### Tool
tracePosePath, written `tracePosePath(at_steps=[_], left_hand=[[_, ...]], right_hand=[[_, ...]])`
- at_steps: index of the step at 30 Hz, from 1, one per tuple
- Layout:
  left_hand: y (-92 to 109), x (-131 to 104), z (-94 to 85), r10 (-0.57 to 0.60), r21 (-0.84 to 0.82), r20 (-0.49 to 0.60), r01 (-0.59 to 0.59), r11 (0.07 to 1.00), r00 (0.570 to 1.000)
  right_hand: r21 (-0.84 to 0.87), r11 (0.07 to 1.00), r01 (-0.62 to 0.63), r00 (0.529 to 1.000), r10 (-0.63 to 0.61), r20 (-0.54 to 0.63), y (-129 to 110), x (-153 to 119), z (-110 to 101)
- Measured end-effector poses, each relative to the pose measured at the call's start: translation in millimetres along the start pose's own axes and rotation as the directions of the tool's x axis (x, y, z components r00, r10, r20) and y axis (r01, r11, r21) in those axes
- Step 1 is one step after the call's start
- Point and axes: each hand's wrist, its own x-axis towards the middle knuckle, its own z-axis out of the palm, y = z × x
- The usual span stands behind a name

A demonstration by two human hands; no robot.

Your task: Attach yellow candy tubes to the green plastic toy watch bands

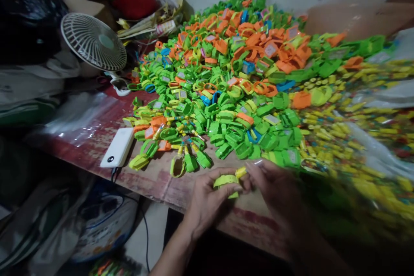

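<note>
Near the table's front edge, my left hand (211, 194) is closed around a yellow-green plastic toy watch (226, 180), its band curving up between thumb and fingers. My right hand (270, 183) pinches a small yellow tube (241, 172) whose one end meets the watch; whether it is fixed to it I cannot tell. Part of the right hand is blurred and dark. Just beyond my hands lie several green watches (190, 162) with yellow tubes attached. A large heap of green, orange and blue toy watches (226, 116) rises behind them.
Many loose yellow tubes (349, 138) spread over the right side, with clear plastic among them. A white power bank (118, 147) with a cable lies at the left table edge. Behind it stand a small fan (93, 42) and a clear plastic bag (84, 116). A wall closes off the back.
</note>
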Motion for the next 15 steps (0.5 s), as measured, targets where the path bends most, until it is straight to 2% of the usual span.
tracePosePath(at_steps=[3, 6, 12, 15], left_hand=[[6, 0, -1.2, 0.039, -0.074, 0.026, -0.037, 0.997, 0.999], [14, -2, -2.1, 0.037, -0.051, -0.027, -0.038, 0.998, 0.999], [33, 1, -1.4, -0.044, -0.092, -0.083, 0.036, 0.995, 0.996], [31, 2, 0.9, -0.074, -0.077, -0.140, 0.064, 0.995, 0.987]], right_hand=[[-0.049, 0.998, 0.050, 0.999, -0.049, 0.016, -8, 3, 2], [-0.088, 0.990, 0.108, 0.992, -0.101, 0.081, -15, 7, 3], [-0.009, 0.999, 0.047, 0.985, -0.045, 0.166, -17, 16, -1], [-0.103, 0.979, 0.173, 0.971, -0.152, 0.187, -21, 15, -5]])
